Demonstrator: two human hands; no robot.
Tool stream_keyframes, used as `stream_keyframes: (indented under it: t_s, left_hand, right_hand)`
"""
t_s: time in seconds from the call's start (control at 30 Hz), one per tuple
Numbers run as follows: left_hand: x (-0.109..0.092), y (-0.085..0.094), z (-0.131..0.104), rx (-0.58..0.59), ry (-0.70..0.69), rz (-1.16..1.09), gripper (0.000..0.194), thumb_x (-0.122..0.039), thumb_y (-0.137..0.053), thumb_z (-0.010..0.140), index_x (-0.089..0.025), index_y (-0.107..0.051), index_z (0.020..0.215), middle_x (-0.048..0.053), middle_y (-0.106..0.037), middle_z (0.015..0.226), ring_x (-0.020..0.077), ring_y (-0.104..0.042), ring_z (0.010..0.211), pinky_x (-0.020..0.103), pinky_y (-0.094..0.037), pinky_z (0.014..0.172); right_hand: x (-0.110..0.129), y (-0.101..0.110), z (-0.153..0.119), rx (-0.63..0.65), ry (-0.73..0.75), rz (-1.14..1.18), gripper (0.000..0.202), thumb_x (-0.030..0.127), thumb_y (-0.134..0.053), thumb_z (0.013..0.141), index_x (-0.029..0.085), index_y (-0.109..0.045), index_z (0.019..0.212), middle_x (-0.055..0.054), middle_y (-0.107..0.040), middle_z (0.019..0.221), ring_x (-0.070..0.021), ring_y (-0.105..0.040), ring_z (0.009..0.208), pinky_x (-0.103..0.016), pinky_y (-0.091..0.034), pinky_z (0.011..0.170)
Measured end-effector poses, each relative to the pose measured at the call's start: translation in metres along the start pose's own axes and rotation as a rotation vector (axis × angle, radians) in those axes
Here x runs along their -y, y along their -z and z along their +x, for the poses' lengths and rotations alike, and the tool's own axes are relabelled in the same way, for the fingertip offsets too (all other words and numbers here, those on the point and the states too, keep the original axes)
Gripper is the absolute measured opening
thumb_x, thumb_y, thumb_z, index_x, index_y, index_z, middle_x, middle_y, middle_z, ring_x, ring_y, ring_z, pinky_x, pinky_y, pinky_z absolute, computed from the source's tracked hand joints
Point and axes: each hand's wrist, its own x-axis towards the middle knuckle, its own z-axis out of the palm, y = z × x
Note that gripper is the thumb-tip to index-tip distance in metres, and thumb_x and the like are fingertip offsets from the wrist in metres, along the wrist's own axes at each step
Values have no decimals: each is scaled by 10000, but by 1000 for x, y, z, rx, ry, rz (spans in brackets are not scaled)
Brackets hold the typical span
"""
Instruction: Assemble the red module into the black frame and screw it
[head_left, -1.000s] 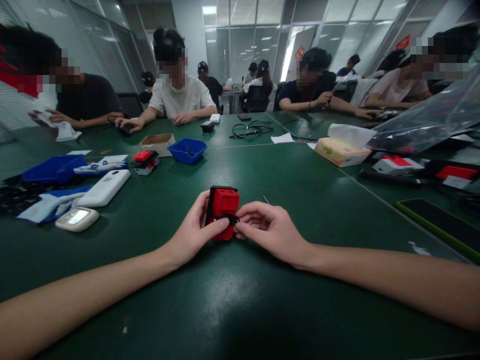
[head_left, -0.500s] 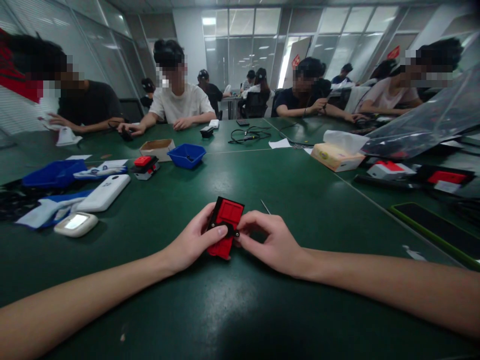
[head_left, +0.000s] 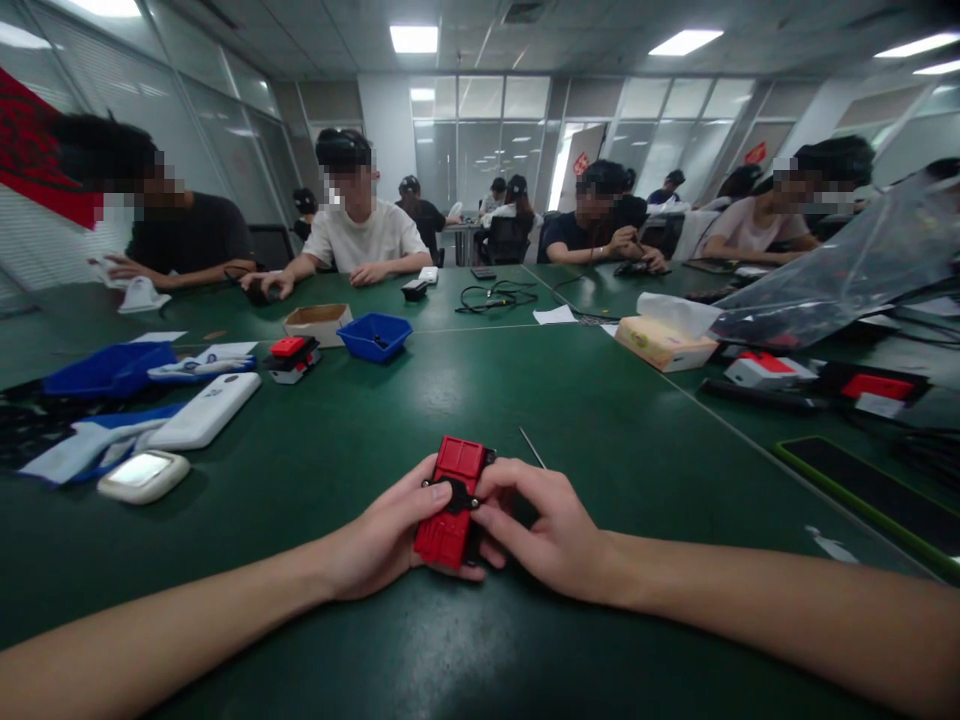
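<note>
Over the near middle of the table, my left hand (head_left: 390, 520) is closed round a red and black plastic case (head_left: 442, 540). Its thumb presses a black bracket (head_left: 454, 496) that crosses the case's red face. A small screw shows at each end of this bracket. My right hand (head_left: 544, 510) is closed in a pinch at the case's right edge, thumb and forefinger beside the right-hand screw, other fingers partly behind the case. Whether those fingertips hold a separate small part, I cannot tell. A thin metal rod (head_left: 532, 447) lies on the table just beyond my right hand, partly hidden by it.
To the left are a white phone-like device (head_left: 206, 412), a pale rounded gadget (head_left: 144, 476) and gloves (head_left: 97, 445). Farther off stand a blue bin (head_left: 375, 338), a cardboard box (head_left: 319, 325) and a tissue pack (head_left: 666, 340). Several people sit around the table.
The case is turned so its red face shows more fully, and my right fingers reach further behind it. My view has tilted up, so everything sits lower in the picture.
</note>
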Motion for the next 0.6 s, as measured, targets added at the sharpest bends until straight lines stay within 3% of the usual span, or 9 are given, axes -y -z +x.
stream_keyframes:
  t_s: [0.3, 0.6]
  left_hand:
    - [1, 2, 0, -31, 11, -3, 613, -441, -767, 910, -237, -448, 1392, 107, -757, 1102, 235, -787, 931, 353, -617, 816]
    - [1, 1, 2, -75, -12, -9, 525, -399, -739, 929, -214, -491, 1353, 111, -743, 1111, 251, -774, 948, 393, -583, 858]
  right_hand:
    - [0, -2, 0, 6, -65, 21, 18, 210, -598, 993, 219, -582, 994, 58, -632, 638, -99, -607, 482, -199, -487, 514]
    - [-4, -4, 0, 8, -154, 12, 54, 266, -602, 996, 212, -601, 1003, 41, -653, 656, -113, -626, 518, -215, -497, 544]
